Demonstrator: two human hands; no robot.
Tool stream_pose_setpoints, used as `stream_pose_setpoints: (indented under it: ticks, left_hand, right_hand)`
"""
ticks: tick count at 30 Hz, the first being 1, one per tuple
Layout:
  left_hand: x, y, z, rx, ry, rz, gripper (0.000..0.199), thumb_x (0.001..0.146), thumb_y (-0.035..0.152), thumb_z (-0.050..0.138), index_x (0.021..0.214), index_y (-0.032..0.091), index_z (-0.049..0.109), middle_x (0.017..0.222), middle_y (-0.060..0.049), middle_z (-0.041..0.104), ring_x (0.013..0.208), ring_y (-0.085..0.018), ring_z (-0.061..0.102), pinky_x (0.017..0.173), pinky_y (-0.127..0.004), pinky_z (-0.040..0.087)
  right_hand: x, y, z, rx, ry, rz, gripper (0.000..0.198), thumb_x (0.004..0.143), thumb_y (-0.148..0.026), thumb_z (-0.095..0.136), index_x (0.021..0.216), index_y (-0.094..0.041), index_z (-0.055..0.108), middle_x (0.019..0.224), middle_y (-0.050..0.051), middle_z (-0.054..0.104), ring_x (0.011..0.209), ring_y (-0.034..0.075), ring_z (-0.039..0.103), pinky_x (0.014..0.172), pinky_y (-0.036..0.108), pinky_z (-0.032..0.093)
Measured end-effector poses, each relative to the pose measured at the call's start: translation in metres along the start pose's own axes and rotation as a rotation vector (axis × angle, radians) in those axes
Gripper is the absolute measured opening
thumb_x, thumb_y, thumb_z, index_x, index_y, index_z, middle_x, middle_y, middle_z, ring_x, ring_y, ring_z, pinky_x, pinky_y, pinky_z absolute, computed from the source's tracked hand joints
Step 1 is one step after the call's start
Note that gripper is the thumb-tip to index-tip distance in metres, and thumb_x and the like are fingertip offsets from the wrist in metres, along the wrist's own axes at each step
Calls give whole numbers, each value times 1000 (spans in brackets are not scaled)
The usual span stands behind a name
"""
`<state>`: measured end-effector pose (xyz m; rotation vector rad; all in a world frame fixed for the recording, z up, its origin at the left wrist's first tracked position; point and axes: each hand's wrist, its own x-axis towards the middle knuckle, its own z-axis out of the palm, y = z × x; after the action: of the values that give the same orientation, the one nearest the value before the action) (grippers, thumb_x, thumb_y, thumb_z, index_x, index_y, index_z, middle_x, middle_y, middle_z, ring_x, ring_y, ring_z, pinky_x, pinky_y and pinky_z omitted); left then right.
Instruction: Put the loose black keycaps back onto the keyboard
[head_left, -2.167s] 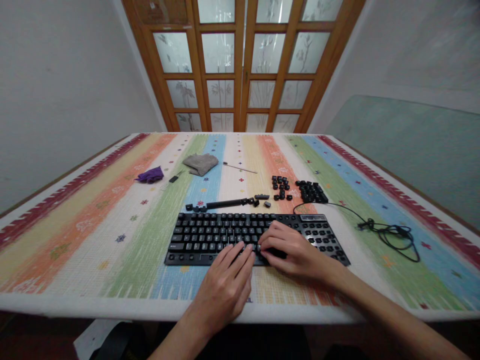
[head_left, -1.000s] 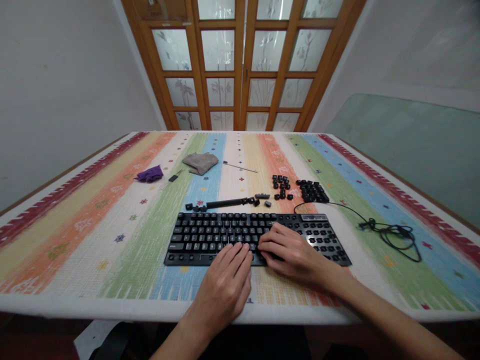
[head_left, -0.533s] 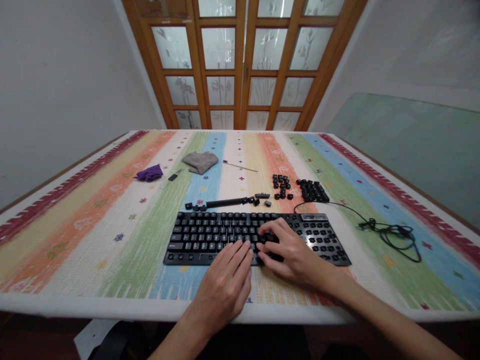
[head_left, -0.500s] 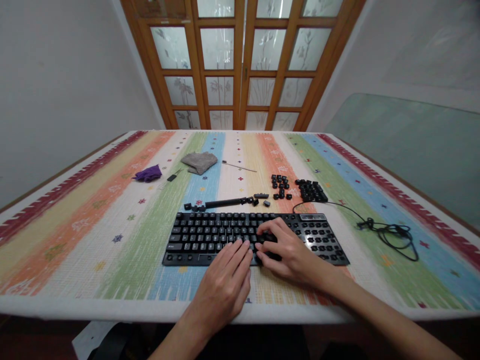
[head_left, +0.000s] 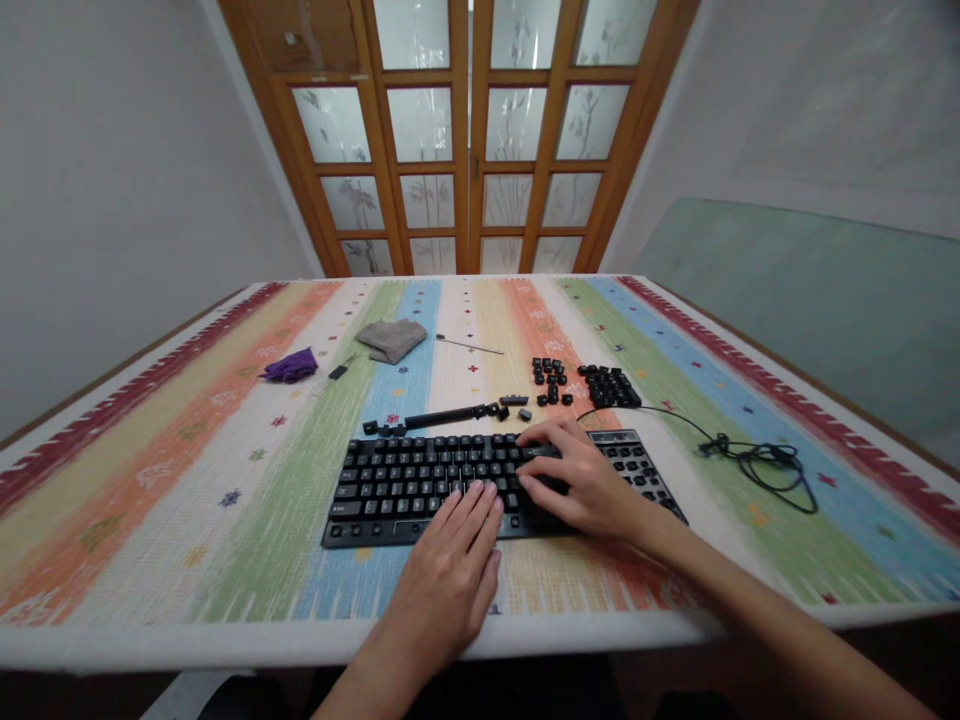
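A black keyboard (head_left: 420,478) lies on the tablecloth in front of me. Rows of keycaps cover its left and middle parts, while the number-pad side and the front row show bare switches. My left hand (head_left: 457,560) rests nearly flat, fingers stretched together over the keyboard's front middle. My right hand (head_left: 581,480) arches over the keys right of centre, its fingers bent and apart, fingertips on or just above the keys. I see nothing held in it, though the hand hides the keys beneath. Behind the keyboard lie a long space bar (head_left: 441,418) and several loose keycaps (head_left: 551,372).
More loose keycaps sit in a block (head_left: 611,386) at the right, beside the coiled cable (head_left: 772,462). Farther back are a grey cloth (head_left: 391,340), a purple cloth (head_left: 291,366), a small black-handled tool (head_left: 339,371) and a thin rod (head_left: 472,345). The striped tablecloth (head_left: 247,500) covers the table.
My right hand has shifted slightly on the keyboard, its index finger reaching up toward the top row. The left hand stays in place. The whole view has tilted a little.
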<state>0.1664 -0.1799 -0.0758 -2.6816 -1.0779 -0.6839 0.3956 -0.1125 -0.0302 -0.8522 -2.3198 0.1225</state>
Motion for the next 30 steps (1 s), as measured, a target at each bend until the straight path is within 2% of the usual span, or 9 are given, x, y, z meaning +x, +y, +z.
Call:
stream_pose_setpoints:
  ticks: [4, 10, 12, 17, 23, 30]
  left_hand:
    - [0, 0, 2, -13, 14, -9, 47, 96, 15, 44, 143, 9, 47, 148, -14, 51, 141, -27, 44, 112, -47, 46]
    - [0, 0, 1, -21, -35, -14, 53, 98, 21, 46, 150, 9, 37, 154, -13, 43, 145, -27, 37, 115, -46, 41]
    - [1, 0, -3, -27, -69, 10, 54, 100, 25, 46, 151, 13, 35, 156, -10, 40, 147, -27, 34, 117, -47, 38]
    - [7, 0, -9, -53, -77, 32, 48, 102, 30, 45, 149, 19, 41, 154, -5, 45, 145, -24, 37, 120, -45, 31]
    - [11, 1, -10, -59, -86, 20, 47, 103, 32, 43, 148, 18, 43, 152, -4, 48, 141, -23, 43, 118, -44, 34]
    - [11, 2, -9, -80, -91, -4, 49, 104, 36, 43, 149, 18, 41, 152, -5, 48, 142, -23, 42, 118, -43, 34]
  right_hand:
    - [17, 30, -10, -97, 15, 66, 13, 90, -18, 60, 85, -19, 72, 104, 10, 65, 99, 25, 53, 90, 46, 45]
    - [48, 71, -7, -160, -124, 81, 17, 89, -21, 61, 81, -17, 74, 88, 8, 71, 89, 24, 56, 85, 42, 45]
    - [57, 79, -1, -197, -186, 91, 18, 89, -20, 60, 80, -17, 75, 87, 9, 73, 87, 24, 58, 84, 41, 45]
    - [67, 92, 13, -263, -261, 119, 21, 88, -17, 57, 81, -18, 76, 86, 9, 75, 86, 24, 61, 89, 41, 44]
    - [68, 101, 21, -281, -263, 138, 20, 87, -16, 56, 86, -15, 76, 91, 12, 74, 90, 25, 61, 89, 40, 44]
    - [71, 112, 24, -249, -233, 167, 19, 83, -15, 59, 92, -16, 76, 94, 11, 73, 94, 25, 62, 88, 39, 46]
